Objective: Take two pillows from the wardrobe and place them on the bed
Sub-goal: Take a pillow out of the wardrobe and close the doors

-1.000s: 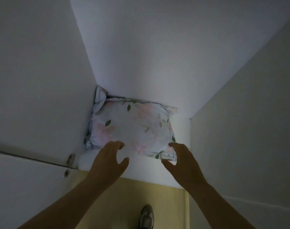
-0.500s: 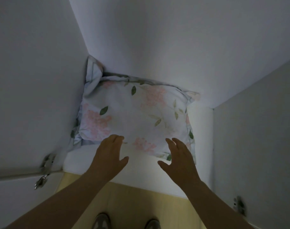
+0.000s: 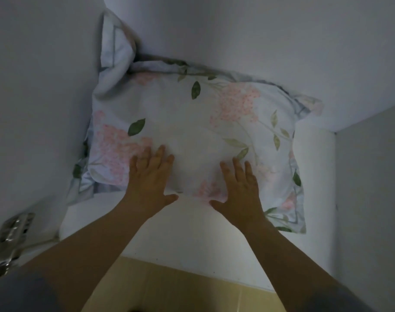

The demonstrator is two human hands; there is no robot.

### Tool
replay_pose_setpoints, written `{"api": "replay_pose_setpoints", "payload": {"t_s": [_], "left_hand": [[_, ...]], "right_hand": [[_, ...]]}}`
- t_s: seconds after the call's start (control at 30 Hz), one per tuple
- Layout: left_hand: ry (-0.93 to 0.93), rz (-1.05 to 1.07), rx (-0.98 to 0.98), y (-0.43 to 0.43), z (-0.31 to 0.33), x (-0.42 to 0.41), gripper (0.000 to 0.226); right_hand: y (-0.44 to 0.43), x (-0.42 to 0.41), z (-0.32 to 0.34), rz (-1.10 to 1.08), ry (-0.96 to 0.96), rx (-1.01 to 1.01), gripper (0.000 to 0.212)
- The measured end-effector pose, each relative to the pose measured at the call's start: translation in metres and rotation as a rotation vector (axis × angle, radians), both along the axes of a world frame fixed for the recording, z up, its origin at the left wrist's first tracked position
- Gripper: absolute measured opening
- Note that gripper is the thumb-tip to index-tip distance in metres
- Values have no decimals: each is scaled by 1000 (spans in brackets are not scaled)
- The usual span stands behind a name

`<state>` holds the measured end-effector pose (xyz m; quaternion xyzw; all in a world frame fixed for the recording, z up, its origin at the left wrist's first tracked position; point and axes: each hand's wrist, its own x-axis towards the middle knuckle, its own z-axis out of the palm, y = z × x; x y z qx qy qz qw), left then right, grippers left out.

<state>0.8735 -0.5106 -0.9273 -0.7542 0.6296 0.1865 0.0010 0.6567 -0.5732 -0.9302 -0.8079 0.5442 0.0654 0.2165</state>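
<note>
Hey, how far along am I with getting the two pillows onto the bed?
Done: nothing yet; no bed is in view. In hand: the left hand and right hand lie flat on the floral pillow, which sits on the wardrobe shelf. Left: grip it, lift it out, carry it to the bed, then fetch the second one.

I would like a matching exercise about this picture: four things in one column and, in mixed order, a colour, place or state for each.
Things:
1. pillow
2. left hand
3. hinge
4. floor

Descriptions:
A. yellowish
B. silvery metal, far left
C. floral print, lying on the white shelf
D. fingers straight, on the pillow

Pairs: 1-C, 2-D, 3-B, 4-A
</note>
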Motion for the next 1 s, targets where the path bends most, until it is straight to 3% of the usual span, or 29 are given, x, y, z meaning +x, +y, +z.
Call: {"api": "replay_pose_setpoints", "payload": {"t_s": [0.23,0.47,0.63,0.8,0.9,1.0], "left_hand": [[-47,22,39,-24,-45,6,105],[-75,-90,-7,-50,-77,13,92],[-121,-129,-33,-62,-82,15,78],[-110,-87,-120,-75,-69,12,38],[-76,-79,-111,-76,-55,12,32],[102,1,-129,-60,-29,7,29]], "right_hand": [[-21,9,-51,43,76,32,118],[-46,15,-81,60,89,-14,106],[-56,24,-89,3,99,-146,73],[-71,28,-79,-27,-81,-207,21],[-76,27,-59,37,-96,-181,19],[-66,21,-25,2,-133,-149,20]]}}
